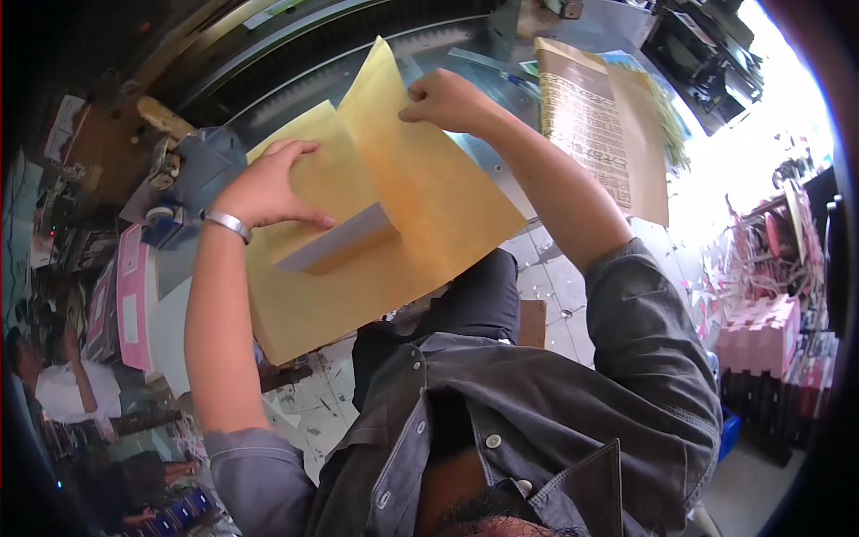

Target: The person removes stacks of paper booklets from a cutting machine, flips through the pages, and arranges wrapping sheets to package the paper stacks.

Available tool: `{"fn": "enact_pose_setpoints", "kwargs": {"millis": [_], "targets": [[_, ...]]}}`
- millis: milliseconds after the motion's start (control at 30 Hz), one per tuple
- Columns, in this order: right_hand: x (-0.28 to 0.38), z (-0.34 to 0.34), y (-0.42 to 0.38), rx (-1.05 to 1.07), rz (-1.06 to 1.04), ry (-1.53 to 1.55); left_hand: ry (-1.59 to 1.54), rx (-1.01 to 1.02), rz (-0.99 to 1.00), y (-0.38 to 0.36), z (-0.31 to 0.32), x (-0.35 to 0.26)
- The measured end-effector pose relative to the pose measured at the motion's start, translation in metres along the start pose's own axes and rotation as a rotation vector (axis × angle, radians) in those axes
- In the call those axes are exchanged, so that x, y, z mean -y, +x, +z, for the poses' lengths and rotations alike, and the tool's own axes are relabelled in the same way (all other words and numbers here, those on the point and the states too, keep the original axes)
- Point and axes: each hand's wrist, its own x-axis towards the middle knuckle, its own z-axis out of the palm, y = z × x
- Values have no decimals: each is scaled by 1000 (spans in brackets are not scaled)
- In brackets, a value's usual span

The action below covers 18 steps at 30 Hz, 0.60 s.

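A large sheet of yellow paper [438, 192] lies partly on the worktable and overhangs its near edge above my lap. One part of the sheet stands raised in a pointed flap at the top. My left hand [268, 186] rests on its left part, thumb and fingers spread apart. Just below that thumb, a pale grey-white strip [335, 237] slants across the yellow surface; whether it is a separate piece cannot be made out. At the upper right, my right hand [447, 100] has its fingers curled closed on the raised flap's edge.
Brown printed paper [586, 121] lies at the right of the table. A blue tape dispenser [164, 225] and pink-bordered sheets [132, 295] are at the left. Pink stacked pieces [761, 336] stand at far right. Another person [79, 389] is at far left.
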Motion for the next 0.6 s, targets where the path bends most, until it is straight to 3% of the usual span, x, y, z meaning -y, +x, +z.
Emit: {"fn": "enact_pose_setpoints", "kwargs": {"millis": [100,133,233,333,433,600], "targets": [[48,9,5,43,-110,-90,-6,8,-30,0,0,-6],[65,10,6,133,-59,-99,-18,12,-41,1,0,-7],[74,40,21,99,-170,-89,-47,27,-87,-1,-3,-5],[81,41,13,66,-117,-139,-48,37,-80,3,-3,-13],[54,16,-7,13,-48,-60,-6,10,-8,5,3,-2],[-61,-11,-53,-232,196,-164,-83,-8,10,-3,1,-3]]}}
